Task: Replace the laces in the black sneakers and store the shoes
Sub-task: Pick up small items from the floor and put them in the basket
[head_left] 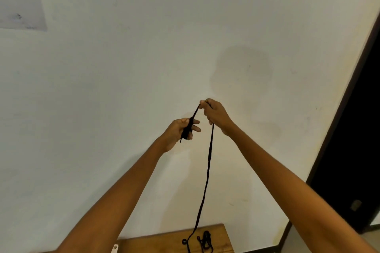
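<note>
I hold a black lace [208,168] up in front of a white wall. My left hand [181,131] grips a bunched, wound part of the lace between thumb and fingers. My right hand [213,114] is a little higher and pinches the lace near its top; a short stretch runs taut between the two hands. From my right hand the long rest of the lace hangs straight down to a wooden surface [164,241] at the bottom edge. A second tangle of black lace [205,239] lies on that wood. No sneakers are in view.
The white wall [123,68] fills most of the view, with a grey paper sheet [19,4] stuck at the upper left. A dark doorway [353,150] with a dark frame stands at the right. A small white object [115,248] peeks beside the wooden surface.
</note>
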